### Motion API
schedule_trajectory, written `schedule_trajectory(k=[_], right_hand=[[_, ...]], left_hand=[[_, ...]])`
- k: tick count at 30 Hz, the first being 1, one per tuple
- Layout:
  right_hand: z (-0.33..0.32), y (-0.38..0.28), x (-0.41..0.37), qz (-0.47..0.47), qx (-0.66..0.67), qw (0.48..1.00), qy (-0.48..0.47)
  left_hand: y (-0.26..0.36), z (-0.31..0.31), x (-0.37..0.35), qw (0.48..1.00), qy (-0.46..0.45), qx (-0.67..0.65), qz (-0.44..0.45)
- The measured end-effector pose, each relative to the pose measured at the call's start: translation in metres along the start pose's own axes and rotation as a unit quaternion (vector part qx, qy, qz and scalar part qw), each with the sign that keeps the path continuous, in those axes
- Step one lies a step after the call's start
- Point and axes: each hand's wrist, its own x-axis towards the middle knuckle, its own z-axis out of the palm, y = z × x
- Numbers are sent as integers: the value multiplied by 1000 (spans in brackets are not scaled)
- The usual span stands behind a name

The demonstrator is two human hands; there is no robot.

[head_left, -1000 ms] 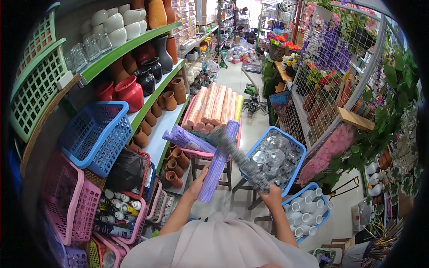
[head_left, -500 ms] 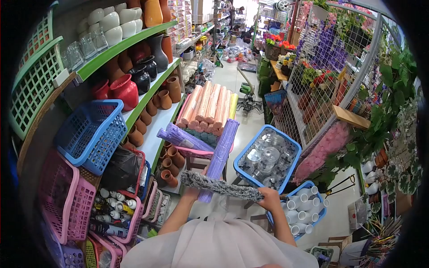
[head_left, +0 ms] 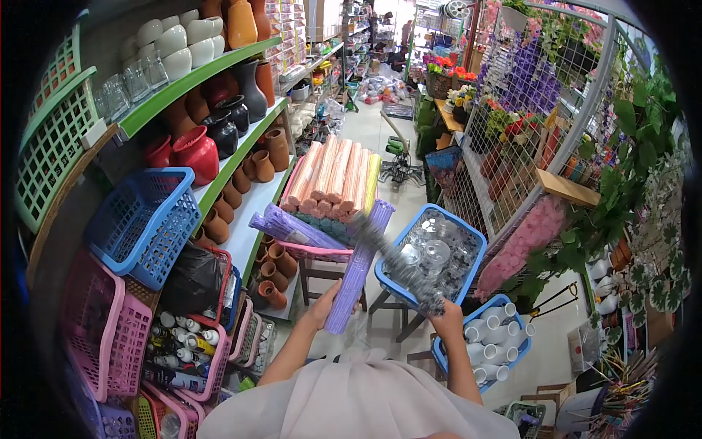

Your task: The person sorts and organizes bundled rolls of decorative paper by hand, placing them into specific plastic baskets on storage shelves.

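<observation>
My left hand [head_left: 323, 307] is closed round the lower part of a long purple bundle [head_left: 358, 267], which stands slanted in front of the pink basket. A grey fuzzy duster [head_left: 398, 260], blurred by motion, is gripped at its lower end by my right hand [head_left: 444, 319]. The duster slants up and left, its far end passing close to the purple bundle; whether they touch I cannot tell. Behind lie more purple bundles [head_left: 303, 228] and rolled peach bundles [head_left: 333, 172] in the pink basket [head_left: 314, 252]. Under the duster is a blue basket [head_left: 479, 256] with clear glassware.
Shelves with red pots [head_left: 196, 155] and clay pots run along the left, above stacked baskets [head_left: 139, 256]. A blue basket of white vases [head_left: 497, 340] stands at the right. Beyond it are a wire rack [head_left: 504, 175] and hanging leaves. An aisle [head_left: 369, 132] runs ahead.
The duster has swung from lying nearly level across the purple bundle to a steep slant, its left end rising. It is no longer near my left hand. The view has shifted slightly.
</observation>
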Motion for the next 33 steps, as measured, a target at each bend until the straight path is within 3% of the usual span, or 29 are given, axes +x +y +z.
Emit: schedule_trajectory(k=[1, 3, 5, 6, 9, 10, 11, 12, 13, 15, 16, 17, 18, 19, 21, 22, 24, 25, 27, 28, 29, 30, 31, 33], right_hand=[[-1, -4, 2, 94, 39, 995, 21], [-2, -11, -2, 98, 38, 994, 37], [-3, -15, -11, -27, -34, 998, -48], [-1, -4, -13, -103, 4, 993, -54], [3, 11, -15, -75, -22, 996, -32], [2, 7, -13, -74, -22, 997, -32], [2, 1, -10, 22, 19, 1000, -6], [1, -3, -8, 118, 60, 991, 20], [1, -3, -9, 118, 60, 991, 21], [4, -3, -12, 97, 9, 995, -23], [3, -5, -15, 26, -3, 998, -51], [0, -7, -15, 25, -3, 998, -51], [-4, -10, -15, 2, 2, 994, -109], [-6, -11, -14, -20, 7, 986, -167], [10, 10, -14, -41, 10, 993, -114], [12, 10, -12, 7, 36, 995, -94], [11, -6, -10, 98, 74, 992, -40], [10, -12, -9, 98, 75, 992, -41], [10, -19, -9, 40, 63, 993, -89], [8, -20, -10, 39, 64, 993, -89], [5, -20, -10, -21, 37, 989, -139], [4, -18, -11, -81, 10, 979, -189], [3, -14, -11, -81, 10, 978, -190], [8, -6, -6, 30, 34, 988, -144]], left_hand=[[4, 8, -1, 999, -43, -31, 12], [4, 12, 0, 999, -28, -24, 10], [-3, 1, 8, 998, -36, -30, -34], [-1, 6, 9, 998, -39, -29, -35], [0, 9, 11, 999, 27, 25, 14], [-2, 2, 16, 998, -54, -36, 11], [-6, -4, 19, 986, -134, -97, 7], [0, 5, 15, 988, -117, -103, 15], [4, 12, 13, 988, -118, -102, 15], [10, 18, 11, 993, -78, -85, 8], [8, 14, 12, 993, -78, -84, 9], [3, 6, 15, 997, -56, -16, 49], [5, 5, 13, 994, -33, 52, 88], [8, 4, 11, 998, -53, -28, 30], [8, 11, 0, 992, 99, 45, 62], [8, -5, 2, 996, 47, 68, 25], [8, -5, 0, 998, 9, 36, 45], [9, -4, -1, 997, -31, 6, 63], [11, 1, -6, 998, -29, 1, 57], [16, 13, -15, 997, 30, 10, 67], [18, 20, -20, 993, 89, 18, 77], [17, 18, -20, 993, 89, 18, 77], [14, 12, -17, 988, 99, 65, 104], [12, 3, -14, 979, 110, 110, 130]])
